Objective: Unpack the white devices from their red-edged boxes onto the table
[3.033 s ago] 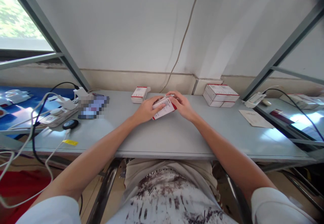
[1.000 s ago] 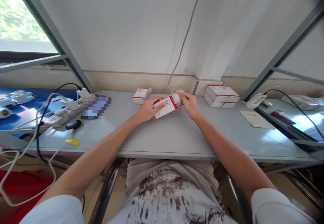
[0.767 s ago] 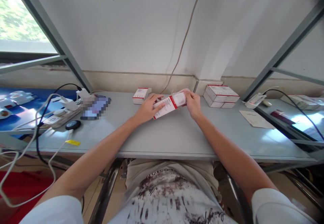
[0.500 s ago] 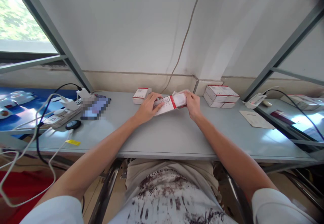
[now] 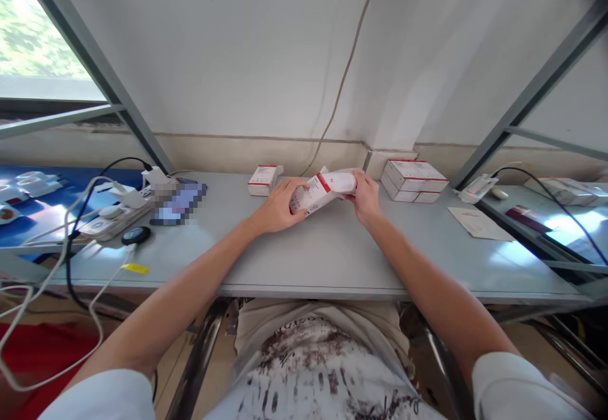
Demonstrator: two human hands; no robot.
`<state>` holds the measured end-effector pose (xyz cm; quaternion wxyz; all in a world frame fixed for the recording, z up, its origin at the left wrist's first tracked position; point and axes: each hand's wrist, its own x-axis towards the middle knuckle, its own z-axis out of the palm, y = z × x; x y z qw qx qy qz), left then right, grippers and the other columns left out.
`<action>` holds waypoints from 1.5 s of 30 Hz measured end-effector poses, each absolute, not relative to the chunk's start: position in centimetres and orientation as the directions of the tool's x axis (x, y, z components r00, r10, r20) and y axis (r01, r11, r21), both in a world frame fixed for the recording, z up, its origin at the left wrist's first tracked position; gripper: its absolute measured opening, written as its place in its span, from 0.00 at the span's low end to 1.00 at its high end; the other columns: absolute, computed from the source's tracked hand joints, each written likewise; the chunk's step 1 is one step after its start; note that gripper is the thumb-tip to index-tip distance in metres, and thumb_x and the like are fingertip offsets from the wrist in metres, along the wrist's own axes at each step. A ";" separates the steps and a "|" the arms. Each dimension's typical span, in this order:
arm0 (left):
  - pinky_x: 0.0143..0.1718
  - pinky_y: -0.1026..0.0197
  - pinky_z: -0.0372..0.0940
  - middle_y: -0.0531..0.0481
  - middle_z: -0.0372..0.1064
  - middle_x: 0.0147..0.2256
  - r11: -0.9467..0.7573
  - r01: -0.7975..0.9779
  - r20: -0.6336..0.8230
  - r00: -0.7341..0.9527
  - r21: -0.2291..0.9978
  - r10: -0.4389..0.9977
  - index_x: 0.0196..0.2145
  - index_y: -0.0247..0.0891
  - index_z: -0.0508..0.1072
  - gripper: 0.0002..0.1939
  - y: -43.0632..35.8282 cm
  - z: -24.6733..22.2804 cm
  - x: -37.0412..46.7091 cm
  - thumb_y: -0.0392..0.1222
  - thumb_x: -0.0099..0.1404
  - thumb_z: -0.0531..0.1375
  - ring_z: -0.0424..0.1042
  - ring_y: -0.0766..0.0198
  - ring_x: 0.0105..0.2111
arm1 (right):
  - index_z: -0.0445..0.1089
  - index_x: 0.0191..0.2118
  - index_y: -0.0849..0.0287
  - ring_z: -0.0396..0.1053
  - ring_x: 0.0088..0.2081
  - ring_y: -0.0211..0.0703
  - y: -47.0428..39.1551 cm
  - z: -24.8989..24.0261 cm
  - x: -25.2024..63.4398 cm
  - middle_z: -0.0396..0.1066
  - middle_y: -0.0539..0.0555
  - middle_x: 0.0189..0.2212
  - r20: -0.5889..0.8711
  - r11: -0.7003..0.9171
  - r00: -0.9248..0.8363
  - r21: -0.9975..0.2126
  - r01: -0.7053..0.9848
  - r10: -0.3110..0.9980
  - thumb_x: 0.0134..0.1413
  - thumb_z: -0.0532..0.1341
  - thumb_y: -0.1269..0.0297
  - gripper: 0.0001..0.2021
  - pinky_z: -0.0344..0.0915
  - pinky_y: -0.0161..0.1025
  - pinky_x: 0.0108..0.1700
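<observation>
My left hand (image 5: 281, 206) is closed around a white box (image 5: 315, 193) with a red band and dark print, held above the grey table. From the box's right end sticks a smooth white object (image 5: 342, 182) with rounded edges and a small red mark; its kind I cannot make out. My right hand (image 5: 365, 196) grips the outer end of this white object. The rest of it is hidden inside the box. An open flap shows at the box's upper edge. Behind my left hand stands another small white and red box (image 5: 263, 180).
Stacked white and red boxes (image 5: 414, 181) stand at the back right, near a sheet of paper (image 5: 479, 223). On the left lie a phone (image 5: 179, 203), a power strip (image 5: 102, 220) with plugs and cables, and a round black device (image 5: 136, 235). Metal frame posts rise at both sides.
The box has tilted, its left end lower and its right end raised. More of the white object shows out of the box, at an angle to it. My left hand has turned with the box.
</observation>
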<state>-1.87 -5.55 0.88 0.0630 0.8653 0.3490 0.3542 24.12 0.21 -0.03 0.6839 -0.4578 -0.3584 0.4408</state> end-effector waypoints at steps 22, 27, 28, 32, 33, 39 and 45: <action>0.59 0.41 0.70 0.40 0.75 0.53 -0.529 0.812 0.635 0.277 0.247 0.721 0.50 0.43 0.74 0.14 -2.9 -0.6 -2.9 0.55 0.78 0.58 0.72 0.43 0.57 | 0.76 0.40 0.56 0.76 0.35 0.42 0.0 0.9 24.5 0.77 0.52 0.32 0.106 0.287 0.500 -0.910 -0.301 0.860 0.64 0.63 0.50 0.14 0.72 0.33 0.27; 0.66 0.38 0.64 0.42 0.75 0.60 -0.644 0.744 0.508 0.491 0.178 0.708 0.56 0.44 0.76 0.16 -3.1 0.3 -4.4 0.48 0.75 0.58 0.72 0.43 0.61 | 0.76 0.38 0.56 0.75 0.33 0.41 0.0 1.0 24.5 0.76 0.51 0.30 0.084 0.274 0.499 -0.906 -0.322 0.862 0.63 0.63 0.53 0.12 0.72 0.32 0.26; 0.66 0.37 0.64 0.41 0.75 0.61 -0.645 0.745 0.490 0.504 0.169 0.711 0.58 0.44 0.75 0.18 -3.2 0.5 -4.6 0.46 0.73 0.59 0.72 0.43 0.62 | 0.76 0.38 0.57 0.75 0.33 0.41 0.0 1.0 24.5 0.76 0.52 0.30 0.088 0.276 0.495 -0.906 -0.321 0.865 0.62 0.63 0.53 0.12 0.71 0.32 0.26; 0.67 0.36 0.62 0.40 0.74 0.62 -0.625 0.775 0.465 0.522 0.092 0.716 0.62 0.43 0.72 0.24 -3.1 0.4 -4.7 0.41 0.69 0.60 0.70 0.42 0.64 | 0.76 0.38 0.57 0.75 0.33 0.40 0.1 0.6 24.6 0.76 0.51 0.31 0.116 0.291 0.478 -0.905 -0.311 0.871 0.61 0.64 0.51 0.13 0.71 0.32 0.26; 0.67 0.35 0.61 0.39 0.74 0.63 -0.613 0.787 0.471 0.516 0.068 0.715 0.61 0.43 0.72 0.22 -2.9 0.2 -4.7 0.42 0.70 0.60 0.69 0.41 0.65 | 0.76 0.38 0.57 0.75 0.33 0.40 0.2 0.5 24.7 0.76 0.51 0.31 0.118 0.293 0.479 -0.905 -0.309 0.870 0.61 0.64 0.51 0.14 0.70 0.32 0.26; 0.71 0.26 0.51 0.39 0.69 0.69 -0.468 0.884 0.524 0.394 0.010 0.755 0.62 0.47 0.73 0.18 -1.1 -1.2 -5.1 0.44 0.77 0.58 0.61 0.34 0.71 | 0.76 0.39 0.56 0.75 0.33 0.41 0.5 0.4 24.7 0.77 0.51 0.31 0.106 0.286 0.488 -0.907 -0.310 0.866 0.60 0.65 0.50 0.14 0.71 0.32 0.26; 0.66 0.23 0.57 0.36 0.63 0.72 -0.334 0.942 0.492 0.272 0.042 0.827 0.65 0.47 0.69 0.21 -0.1 -1.9 -5.7 0.43 0.78 0.57 0.62 0.32 0.70 | 0.76 0.38 0.56 0.75 0.32 0.42 0.4 0.5 24.5 0.76 0.51 0.30 0.113 0.284 0.479 -0.910 -0.301 0.870 0.60 0.65 0.50 0.13 0.73 0.34 0.27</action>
